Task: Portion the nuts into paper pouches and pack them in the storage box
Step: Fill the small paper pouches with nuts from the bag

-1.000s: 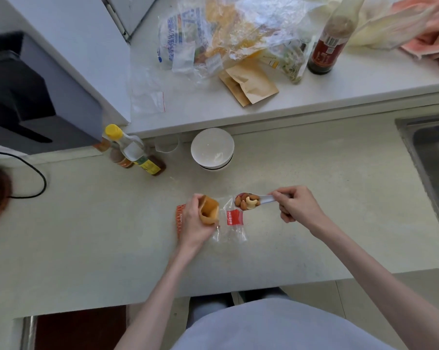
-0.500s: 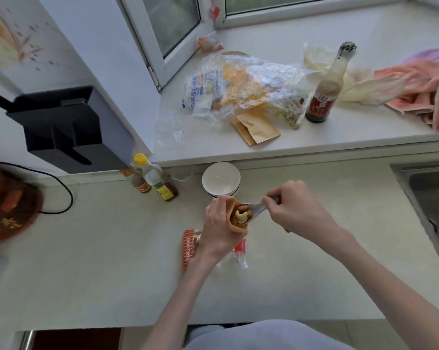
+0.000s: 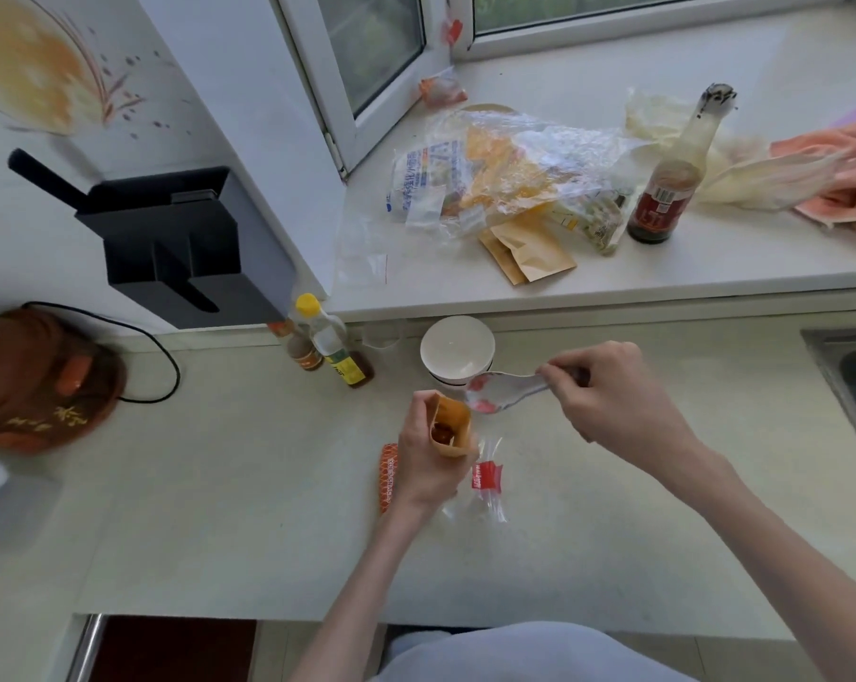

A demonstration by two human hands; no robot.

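My left hand (image 3: 428, 460) grips a small brown paper pouch (image 3: 453, 428) upright above the counter, its mouth open with nuts visible inside. My right hand (image 3: 613, 396) pinches the handle of a white ceramic spoon (image 3: 502, 392) with a red pattern; the spoon is empty and tilted just above and right of the pouch mouth. Under my left hand lies a clear plastic nut bag (image 3: 487, 479) with a red label and an orange edge. Spare brown pouches (image 3: 531, 253) lie on the windowsill. No storage box is in view.
A white bowl (image 3: 458, 349) stands behind the spoon. Two sauce bottles (image 3: 334, 349) stand at the wall, and a dark bottle (image 3: 667, 189) and plastic bags (image 3: 494, 174) are on the sill. A sink (image 3: 854, 381) is at the right, a brown pot (image 3: 37, 386) at the left.
The spoon carried nuts to the pouch, tipped them in, and has now drawn back empty to the right. My left hand kept holding the pouch, now with nuts inside.
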